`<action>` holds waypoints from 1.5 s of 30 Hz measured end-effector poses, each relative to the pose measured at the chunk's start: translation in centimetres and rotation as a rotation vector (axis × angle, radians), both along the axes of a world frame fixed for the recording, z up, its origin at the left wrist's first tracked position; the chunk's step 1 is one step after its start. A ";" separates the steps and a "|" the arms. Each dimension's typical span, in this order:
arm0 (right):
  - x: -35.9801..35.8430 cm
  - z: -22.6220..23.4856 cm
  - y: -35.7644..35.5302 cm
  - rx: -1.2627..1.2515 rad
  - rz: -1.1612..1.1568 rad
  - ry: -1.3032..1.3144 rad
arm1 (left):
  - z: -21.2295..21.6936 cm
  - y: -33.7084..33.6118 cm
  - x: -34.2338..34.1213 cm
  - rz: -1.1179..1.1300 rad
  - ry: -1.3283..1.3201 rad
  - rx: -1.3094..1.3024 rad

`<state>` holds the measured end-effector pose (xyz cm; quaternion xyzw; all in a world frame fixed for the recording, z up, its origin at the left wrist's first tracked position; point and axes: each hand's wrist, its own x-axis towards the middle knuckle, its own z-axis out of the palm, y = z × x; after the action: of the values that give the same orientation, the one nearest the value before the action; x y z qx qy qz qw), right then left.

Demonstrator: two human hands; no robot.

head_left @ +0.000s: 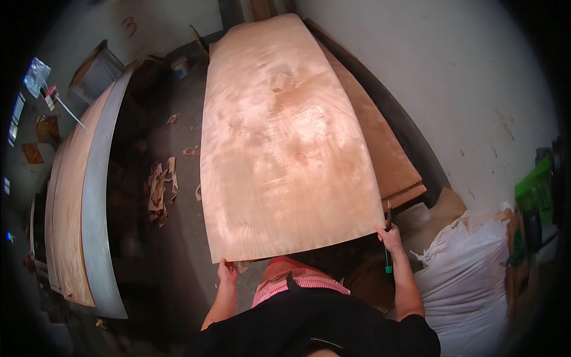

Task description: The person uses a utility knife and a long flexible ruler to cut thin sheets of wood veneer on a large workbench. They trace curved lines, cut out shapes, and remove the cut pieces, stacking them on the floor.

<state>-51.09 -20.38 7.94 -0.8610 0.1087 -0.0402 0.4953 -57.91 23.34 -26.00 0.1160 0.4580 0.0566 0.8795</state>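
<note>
A large, thin, pale wood veneer sheet (279,196) stretches away from me with a slightly wavy, glossy surface. My left hand (227,271) pinches its near left corner. At the near right corner, the fingers of my right hand (390,238) are closed on the edge. A slim dark tool with a pointed tip (388,215) sticks up by the right hand, and a green end (389,269) shows below it. Whether these belong to one tool, I cannot tell. Under the sheet's right side lies a stack of browner wood sheets (386,149).
On the left stands another stack of wood sheets (74,220) with a grey panel edge (98,196). Torn veneer scraps (159,190) litter the floor between the stacks. A white sack (467,273) sits at my right, below a pale wall (446,71). A green bag (533,185) is farther right.
</note>
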 end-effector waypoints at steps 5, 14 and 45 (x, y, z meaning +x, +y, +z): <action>1.1 -1.3 -1.2 -0.097 -0.012 -0.002 | 0.6 -1.3 -0.7 0.066 -0.018 0.050; 1.6 0.4 -1.4 -0.231 0.033 -0.074 | -1.3 -6.2 1.3 0.197 0.090 0.021; -38.9 -24.0 67.2 -0.901 0.185 -0.113 | -35.0 51.8 -41.1 0.390 0.014 -0.558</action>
<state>-90.03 46.83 -16.07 -0.9929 -0.0239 -0.0859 0.0787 -99.03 75.13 -60.99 -0.2186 0.4753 0.0955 0.8469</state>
